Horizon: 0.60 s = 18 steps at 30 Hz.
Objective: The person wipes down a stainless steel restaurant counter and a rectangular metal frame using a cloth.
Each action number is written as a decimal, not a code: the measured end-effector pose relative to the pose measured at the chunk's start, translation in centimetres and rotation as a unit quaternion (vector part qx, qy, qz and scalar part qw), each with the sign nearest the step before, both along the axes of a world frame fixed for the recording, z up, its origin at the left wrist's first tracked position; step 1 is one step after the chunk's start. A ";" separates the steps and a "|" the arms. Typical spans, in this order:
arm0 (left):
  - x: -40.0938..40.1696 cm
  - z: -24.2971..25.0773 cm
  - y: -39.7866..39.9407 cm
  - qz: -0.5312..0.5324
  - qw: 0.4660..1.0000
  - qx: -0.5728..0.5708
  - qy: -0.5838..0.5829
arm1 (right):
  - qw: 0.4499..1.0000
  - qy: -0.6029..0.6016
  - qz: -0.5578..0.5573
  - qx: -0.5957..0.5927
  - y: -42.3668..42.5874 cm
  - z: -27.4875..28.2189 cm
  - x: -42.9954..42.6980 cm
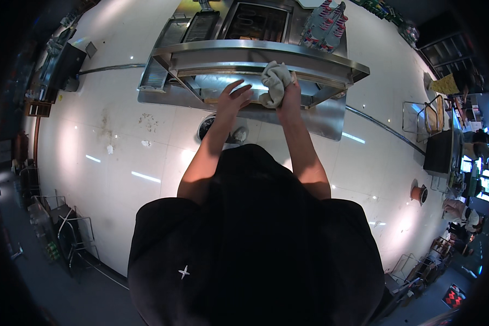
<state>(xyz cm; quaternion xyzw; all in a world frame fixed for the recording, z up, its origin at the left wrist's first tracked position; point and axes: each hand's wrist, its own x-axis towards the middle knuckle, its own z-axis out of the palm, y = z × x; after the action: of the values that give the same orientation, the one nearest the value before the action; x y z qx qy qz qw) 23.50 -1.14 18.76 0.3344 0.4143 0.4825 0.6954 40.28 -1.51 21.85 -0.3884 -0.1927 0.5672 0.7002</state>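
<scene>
A crumpled light grey cloth (275, 83) is gripped in my right hand (291, 98), up against the front of a stainless steel counter frame (265, 45). My left hand (233, 98) hovers to the left of the cloth, fingers spread, with nothing in it. Both hands are at the near side of the frame, over its open lower part, where a shiny metal surface (220, 80) shows. The cloth and hand hide part of the frame's front rail.
Clear bottles with red caps (325, 28) stand at the counter's right. Behind the frame lies a recess with a coiled element (254, 22); metal grates (201, 26) sit to its left. A dark round bin (206, 126) is by my feet. Chairs (426, 116) stand farther right.
</scene>
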 end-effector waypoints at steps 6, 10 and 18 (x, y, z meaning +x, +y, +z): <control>-5.0 -11.0 1.5 0.043 0.817 0.223 0.530 | 0.998 0.026 -0.055 -0.004 4.8 0.8 0.2; -3.3 -10.8 3.5 -0.137 0.636 0.320 0.688 | 0.998 0.005 -0.056 0.009 8.1 0.5 1.0; -0.4 -17.2 8.6 -0.252 0.581 0.386 0.671 | 0.995 0.021 -0.089 -0.026 12.8 1.6 0.5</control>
<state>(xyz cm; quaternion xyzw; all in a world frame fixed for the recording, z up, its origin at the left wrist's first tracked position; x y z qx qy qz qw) 23.12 7.50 1.58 0.8908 0.4368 0.0404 0.1185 40.82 11.28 23.42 -0.4104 -0.1278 0.5156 0.7412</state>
